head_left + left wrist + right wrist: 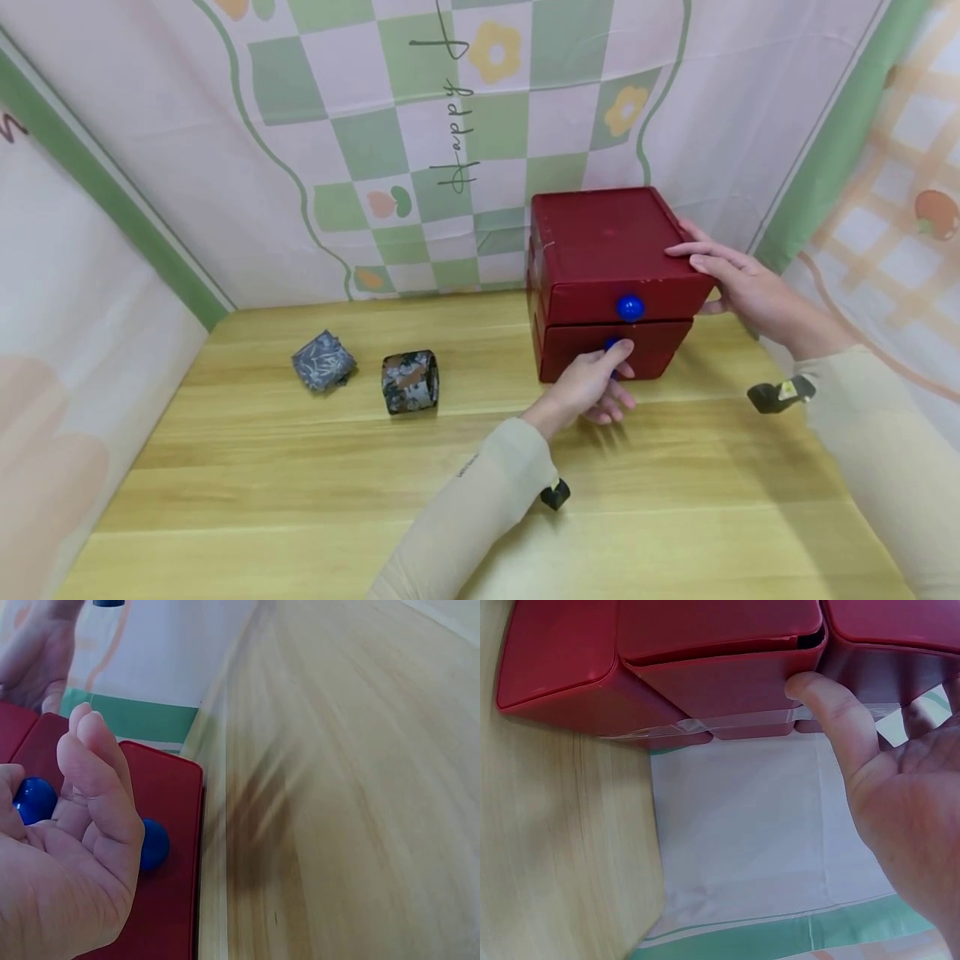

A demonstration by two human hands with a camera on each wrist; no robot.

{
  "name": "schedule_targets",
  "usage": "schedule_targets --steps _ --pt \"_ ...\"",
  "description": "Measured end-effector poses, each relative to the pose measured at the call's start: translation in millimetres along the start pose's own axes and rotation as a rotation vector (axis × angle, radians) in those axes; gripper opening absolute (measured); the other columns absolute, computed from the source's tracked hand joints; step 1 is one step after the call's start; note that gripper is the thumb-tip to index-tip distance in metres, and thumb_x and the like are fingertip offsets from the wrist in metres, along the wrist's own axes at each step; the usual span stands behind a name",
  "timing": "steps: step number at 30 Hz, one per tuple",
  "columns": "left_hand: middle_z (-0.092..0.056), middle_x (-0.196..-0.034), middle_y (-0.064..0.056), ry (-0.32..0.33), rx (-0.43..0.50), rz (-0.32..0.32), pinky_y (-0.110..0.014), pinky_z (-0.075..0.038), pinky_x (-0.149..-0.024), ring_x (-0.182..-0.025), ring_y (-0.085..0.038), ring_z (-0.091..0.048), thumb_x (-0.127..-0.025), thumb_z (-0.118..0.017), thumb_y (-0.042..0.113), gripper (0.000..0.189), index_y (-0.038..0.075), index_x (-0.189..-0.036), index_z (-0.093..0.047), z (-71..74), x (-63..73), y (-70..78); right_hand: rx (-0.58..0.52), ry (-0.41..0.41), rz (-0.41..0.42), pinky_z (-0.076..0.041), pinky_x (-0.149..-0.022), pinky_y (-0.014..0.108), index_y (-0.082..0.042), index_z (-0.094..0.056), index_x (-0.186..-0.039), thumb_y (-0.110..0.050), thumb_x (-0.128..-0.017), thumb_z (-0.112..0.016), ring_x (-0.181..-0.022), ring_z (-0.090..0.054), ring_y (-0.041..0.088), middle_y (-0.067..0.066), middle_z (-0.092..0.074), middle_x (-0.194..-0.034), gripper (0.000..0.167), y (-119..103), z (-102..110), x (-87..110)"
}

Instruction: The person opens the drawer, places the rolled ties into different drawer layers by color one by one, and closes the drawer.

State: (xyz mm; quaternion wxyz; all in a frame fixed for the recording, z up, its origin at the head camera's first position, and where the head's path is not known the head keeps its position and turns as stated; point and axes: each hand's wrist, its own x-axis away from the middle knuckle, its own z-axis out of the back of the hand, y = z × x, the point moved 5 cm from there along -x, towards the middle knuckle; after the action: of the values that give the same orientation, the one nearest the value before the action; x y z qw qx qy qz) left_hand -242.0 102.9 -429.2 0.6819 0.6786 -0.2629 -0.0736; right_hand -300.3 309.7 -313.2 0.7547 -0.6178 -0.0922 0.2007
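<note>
A glossy dark-red drawer box [607,237] with round blue knobs [631,307] stands near the table's [262,492] far right corner. The left hand [588,383] pinches a lower knob [34,801]; the right hand [738,279] rests spread on the box

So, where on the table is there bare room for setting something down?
Widest: front left of the table, between the left sleeve, grey bundle and camouflage roll. Smaller: the gap between that roll and the red drawer box. Crowded: the box's front, with the left fingers near its lower blue knob, and its right edge, where the right fingers rest.
</note>
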Motion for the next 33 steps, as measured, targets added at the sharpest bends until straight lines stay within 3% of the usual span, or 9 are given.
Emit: schedule_targets --steps 33 --pt "-0.072 -0.073 -0.012 -0.032 -0.054 0.043 -0.024 -0.045 -0.040 -0.048 -0.018 -0.059 -0.095 -0.048 0.072 0.062 0.013 -0.105 -0.064 -8.5 18.9 -4.3 -0.004 -0.003 -0.009 -0.060 -0.076 0.037 -0.012 -0.052 -0.148 -0.021 -0.112 -0.039 -0.151 -0.002 0.022 -0.014 0.004 -0.169 0.039 0 0 -0.2"
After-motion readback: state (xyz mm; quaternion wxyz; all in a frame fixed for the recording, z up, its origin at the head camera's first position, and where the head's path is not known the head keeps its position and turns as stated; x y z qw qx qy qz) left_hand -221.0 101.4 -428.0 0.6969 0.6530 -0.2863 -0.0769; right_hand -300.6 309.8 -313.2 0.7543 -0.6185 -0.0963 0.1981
